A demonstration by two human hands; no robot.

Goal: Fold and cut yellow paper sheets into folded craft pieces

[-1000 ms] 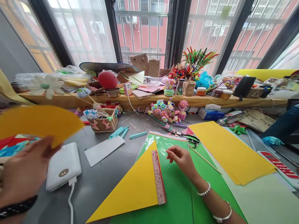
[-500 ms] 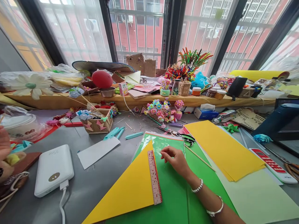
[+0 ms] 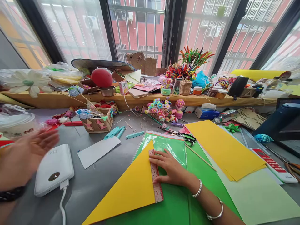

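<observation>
My right hand is spread out, its fingertips and thumb touching a pink patterned ruler. That ruler lies along the right edge of a folded, pointed piece of yellow paper. Beneath the yellow paper is a green sheet. At the far left, my left hand is in the air near a white power bank. It is blurred, but its fingers look stretched out with nothing in them.
Yellow paper sheets lie to the right, beside a red-and-white calculator. Black-handled scissors and a thin stick are behind my right hand. A white paper strip lies left of centre. Craft flowers stand farther back.
My right hand has come down and left onto the ruler, its fingers spreading. My left hand has moved in from the left edge toward the power bank.
</observation>
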